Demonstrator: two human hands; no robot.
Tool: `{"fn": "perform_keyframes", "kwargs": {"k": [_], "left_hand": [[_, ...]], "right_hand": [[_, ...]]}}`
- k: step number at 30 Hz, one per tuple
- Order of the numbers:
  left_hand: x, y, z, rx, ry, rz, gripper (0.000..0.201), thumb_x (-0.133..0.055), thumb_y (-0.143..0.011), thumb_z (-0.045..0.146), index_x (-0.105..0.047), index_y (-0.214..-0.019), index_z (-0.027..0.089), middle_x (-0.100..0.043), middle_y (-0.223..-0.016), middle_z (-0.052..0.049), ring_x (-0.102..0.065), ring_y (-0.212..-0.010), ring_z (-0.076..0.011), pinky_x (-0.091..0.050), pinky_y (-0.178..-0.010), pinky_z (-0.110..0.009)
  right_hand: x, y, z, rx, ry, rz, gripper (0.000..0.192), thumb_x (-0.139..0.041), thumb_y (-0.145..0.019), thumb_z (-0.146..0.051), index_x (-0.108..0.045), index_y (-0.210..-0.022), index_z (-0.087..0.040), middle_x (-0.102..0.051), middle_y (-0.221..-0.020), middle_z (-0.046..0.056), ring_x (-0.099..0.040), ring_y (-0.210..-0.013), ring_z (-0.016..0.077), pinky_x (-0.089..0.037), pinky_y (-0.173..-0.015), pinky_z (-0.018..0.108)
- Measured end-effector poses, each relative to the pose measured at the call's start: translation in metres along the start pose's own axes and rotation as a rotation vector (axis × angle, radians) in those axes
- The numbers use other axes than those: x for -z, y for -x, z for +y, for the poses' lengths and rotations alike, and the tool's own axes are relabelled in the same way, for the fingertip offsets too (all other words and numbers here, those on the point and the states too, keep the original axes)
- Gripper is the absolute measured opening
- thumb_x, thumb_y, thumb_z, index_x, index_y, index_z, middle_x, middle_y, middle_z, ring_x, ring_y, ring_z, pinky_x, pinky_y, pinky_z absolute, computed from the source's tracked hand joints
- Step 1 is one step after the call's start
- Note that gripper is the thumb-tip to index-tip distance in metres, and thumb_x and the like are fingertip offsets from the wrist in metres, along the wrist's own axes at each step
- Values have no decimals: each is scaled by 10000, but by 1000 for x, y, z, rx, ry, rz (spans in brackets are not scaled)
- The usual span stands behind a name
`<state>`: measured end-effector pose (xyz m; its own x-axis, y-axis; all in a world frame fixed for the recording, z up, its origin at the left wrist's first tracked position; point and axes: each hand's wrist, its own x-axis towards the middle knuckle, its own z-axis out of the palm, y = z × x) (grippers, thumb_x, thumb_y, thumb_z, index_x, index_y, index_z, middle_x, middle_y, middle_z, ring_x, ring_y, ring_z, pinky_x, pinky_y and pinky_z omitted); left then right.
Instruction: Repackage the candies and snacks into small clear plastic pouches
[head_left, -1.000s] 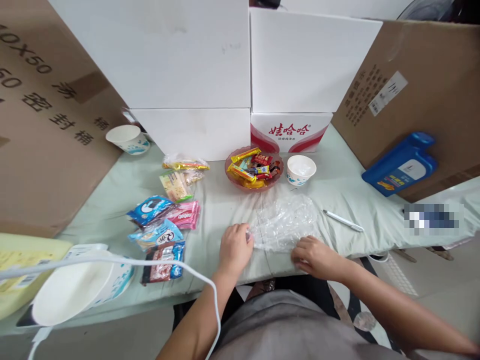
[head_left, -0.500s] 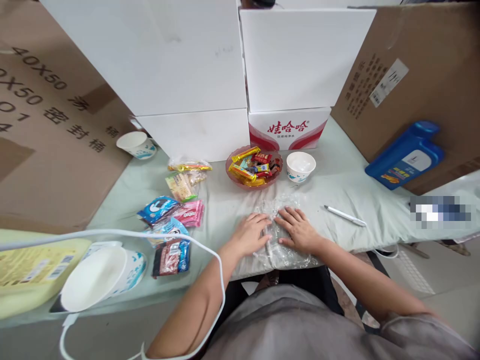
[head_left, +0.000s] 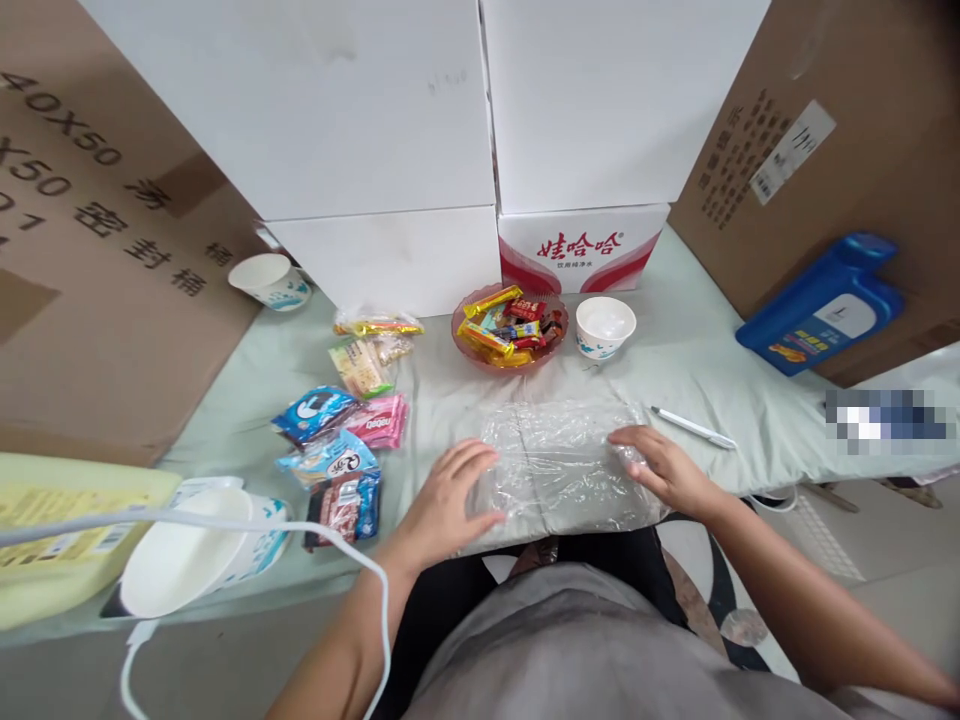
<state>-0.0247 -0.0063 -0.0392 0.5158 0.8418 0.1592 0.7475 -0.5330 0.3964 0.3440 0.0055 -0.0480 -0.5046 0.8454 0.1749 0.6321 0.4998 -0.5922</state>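
A clear plastic bag (head_left: 559, 462) lies flat on the pale green cloth (head_left: 705, 360) near the table's front edge. My left hand (head_left: 448, 495) rests flat on the bag's left edge with fingers spread. My right hand (head_left: 660, 466) presses flat on its right edge. Neither hand grips anything. Just beyond the bag stands a pink bowl (head_left: 509, 330) full of wrapped candies, with a white paper cup (head_left: 604, 326) beside it.
Several snack packets (head_left: 341, 440) lie left of the bag. A white pen (head_left: 694, 427) lies to its right, a blue jug (head_left: 819, 305) further right. White boxes (head_left: 390, 150) and brown cartons (head_left: 97, 250) wall the back. A large paper bowl (head_left: 191, 550) sits front left.
Both hands slid apart from the bag's middle to its left and right edges, spreading it flat and wide.
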Motion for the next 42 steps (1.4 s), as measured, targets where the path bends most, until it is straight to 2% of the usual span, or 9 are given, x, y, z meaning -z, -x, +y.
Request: {"fn": "perform_keyframes", "kwargs": {"k": [2, 4, 7, 10, 15, 20, 26, 35, 42], "left_hand": [[-5, 5, 4, -92, 66, -113, 650, -754, -720, 347, -521, -1316, 238, -500, -1421, -80, -362, -1382, -316, -360, -1115, -506], [-10, 7, 6, -118, 94, -150, 356, -700, -773, 246, -642, -1124, 261, -524, -1409, -42, -315, -1419, -312, -324, -1130, -533], [-11, 7, 7, -123, 197, -142, 150, -530, -890, 172, -668, -861, 224, -665, -1201, -40, -451, -1336, -258, -355, -1110, -483], [-4, 8, 12, -12, 316, -178, 184, -475, -939, 270, -642, -891, 210, -715, -949, -40, -649, -1018, -201, -493, -914, -354], [10, 4, 21, 207, 502, -300, 285, -403, -964, 363, -590, -814, 208, -663, -704, 23, -625, -666, -125, -464, -660, -234], [0, -18, 10, 372, 588, -72, 320, -457, -909, 463, -578, -791, 191, -619, -695, 4, -593, -663, -141, -459, -619, -247], [-17, -39, -1, 608, 1053, 89, 654, -677, -708, 561, -442, -1181, 175, -648, -933, -57, -626, -643, -146, -447, -485, -228], [-33, -36, -8, 691, 550, 341, 406, -594, -757, 243, -519, -1152, 186, -653, -812, -4, -636, -662, -144, -506, -669, -288], [-34, -41, -10, 668, 258, 339, 387, -619, -805, 292, -548, -1173, 196, -683, -838, -23, -662, -770, -204, -505, -765, -342]], "right_hand": [[8, 10, -9, 98, -102, -169, 643, -540, -847, -653, -551, -1310, -207, -590, -1310, 145, -503, -1268, 288, -430, -1039, 473], [9, 17, -15, 152, -85, -308, 764, -674, -726, -672, -552, -1317, -205, -545, -1377, 148, -410, -1352, 329, -376, -1084, 517], [3, 25, -18, 131, -7, -345, 532, -706, -788, -498, -619, -1228, -213, -523, -1413, 128, -338, -1402, 330, -319, -1117, 551], [1, 30, -22, 84, -40, -299, 203, -568, -911, -287, -678, -1070, -224, -605, -1320, 98, -404, -1368, 281, -373, -1091, 500], [7, 25, -29, -72, -290, -250, 260, -462, -971, -360, -663, -1031, -206, -701, -1070, 92, -656, -1012, 202, -526, -864, 333], [-6, 2, -17, -372, -376, 12, 306, -542, -887, -470, -630, -981, -192, -700, -818, 48, -670, -754, 184, -527, -693, 301], [-26, -24, -1, -617, -266, 249, 266, -525, -824, -378, -606, -1010, -205, -650, -655, -17, -627, -544, 164, -509, -611, 313], [-29, -28, 5, -572, -15, 312, 317, -507, -851, -356, -590, -1114, -199, -690, -761, 19, -644, -639, 187, -479, -651, 317], [-33, -32, 7, -540, 174, 302, 353, -482, -891, -423, -606, -1124, -189, -694, -812, 54, -658, -734, 233, -475, -669, 341]]}}
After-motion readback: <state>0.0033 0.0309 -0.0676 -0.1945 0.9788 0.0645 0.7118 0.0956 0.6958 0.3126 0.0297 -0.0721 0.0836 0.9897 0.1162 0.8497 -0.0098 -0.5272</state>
